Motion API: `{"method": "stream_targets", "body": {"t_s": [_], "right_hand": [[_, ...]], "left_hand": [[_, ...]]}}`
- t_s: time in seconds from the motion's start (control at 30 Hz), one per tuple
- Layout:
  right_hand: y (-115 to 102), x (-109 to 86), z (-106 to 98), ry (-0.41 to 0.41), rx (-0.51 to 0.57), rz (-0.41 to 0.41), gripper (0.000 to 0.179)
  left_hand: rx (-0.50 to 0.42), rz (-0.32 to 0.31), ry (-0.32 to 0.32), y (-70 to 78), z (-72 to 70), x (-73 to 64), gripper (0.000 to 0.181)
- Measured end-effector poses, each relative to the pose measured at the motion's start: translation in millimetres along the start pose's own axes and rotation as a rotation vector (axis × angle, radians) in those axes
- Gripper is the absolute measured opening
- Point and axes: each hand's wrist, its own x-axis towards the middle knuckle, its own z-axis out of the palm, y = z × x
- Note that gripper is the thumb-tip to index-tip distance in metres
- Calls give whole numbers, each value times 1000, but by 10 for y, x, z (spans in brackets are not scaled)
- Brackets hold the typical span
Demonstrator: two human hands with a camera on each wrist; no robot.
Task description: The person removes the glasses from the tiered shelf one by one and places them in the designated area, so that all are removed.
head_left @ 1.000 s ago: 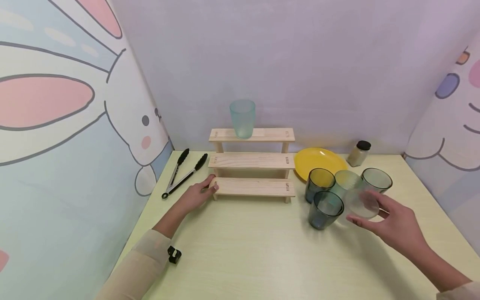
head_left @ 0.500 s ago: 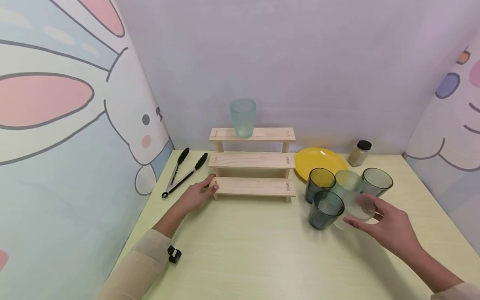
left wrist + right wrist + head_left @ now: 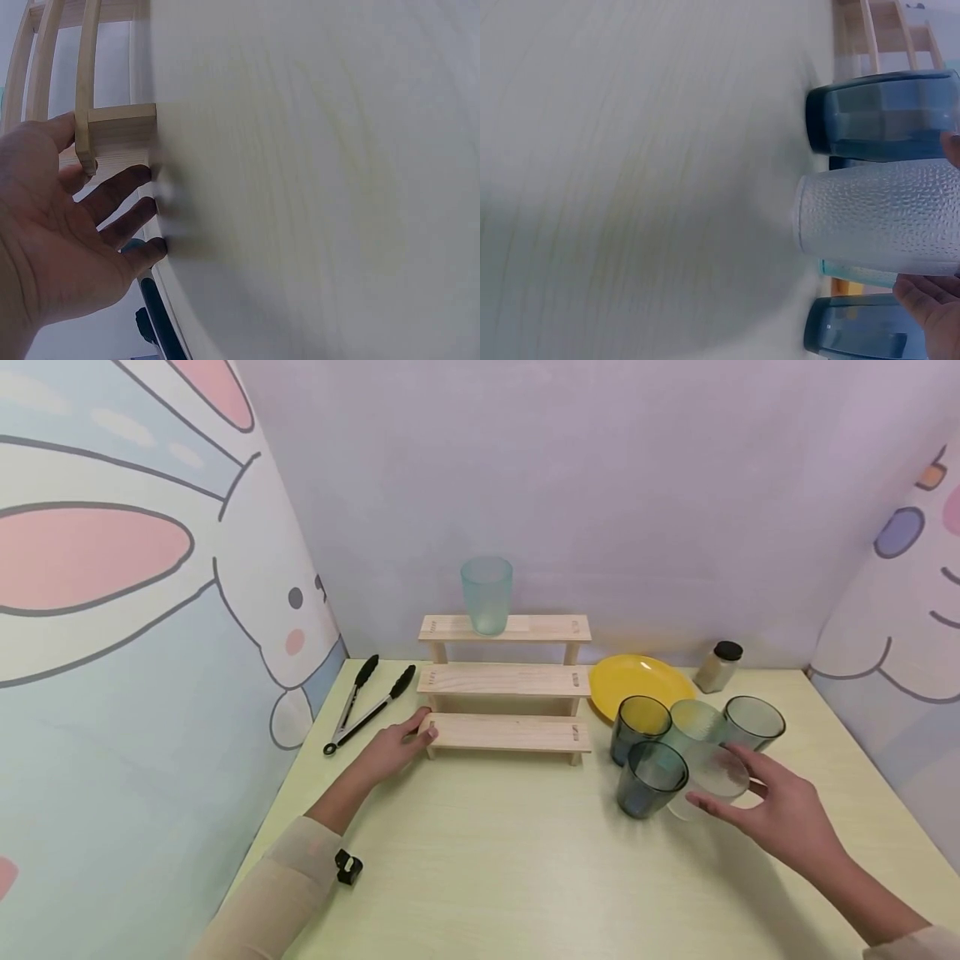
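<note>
My left hand (image 3: 386,753) pinches the left end of the lowest shelf of a three-tier wooden rack (image 3: 506,732); in the left wrist view the thumb and index finger lie on either side of the shelf end (image 3: 85,139), other fingers spread. On the top tier stands a frosted light-blue cup (image 3: 487,597). My right hand (image 3: 787,806) grips a clear textured glass (image 3: 881,217) between thumb and fingers, among other glasses. Close around it are a grey-blue glass (image 3: 651,785), a second dark glass (image 3: 637,739), a pale green glass (image 3: 692,720) and a grey-green glass (image 3: 759,714).
Behind the glasses lies a yellow plate (image 3: 637,677), with a black-capped jar (image 3: 718,667) to its right. Black-tipped tongs (image 3: 367,718) lie spread left of the rack. A small black clip-like piece (image 3: 348,867) is beside the left sleeve. Walls enclose the table's back and sides.
My right hand has shifted slightly left with the clear glass, closer to the grey-blue glass, and has barely moved since half a second ago. The left hand stays on the rack.
</note>
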Motion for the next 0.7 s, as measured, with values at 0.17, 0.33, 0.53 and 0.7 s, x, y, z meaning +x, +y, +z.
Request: {"method": "stream_targets", "body": {"t_s": [0.17, 0.33, 0.53, 0.7], "right_hand": [[-55, 47, -85, 54, 44, -50, 83], [-130, 139, -183, 118, 33, -108, 74], [-207, 311, -290, 156, 28, -132, 72], [-274, 508, -364, 162, 14, -164, 75]], "left_hand": [[0, 3, 3, 7, -11, -13, 78], [9, 7, 0, 10, -14, -17, 79], [26, 12, 1, -9, -8, -7, 79], [23, 13, 4, -16, 0, 3, 81]]}}
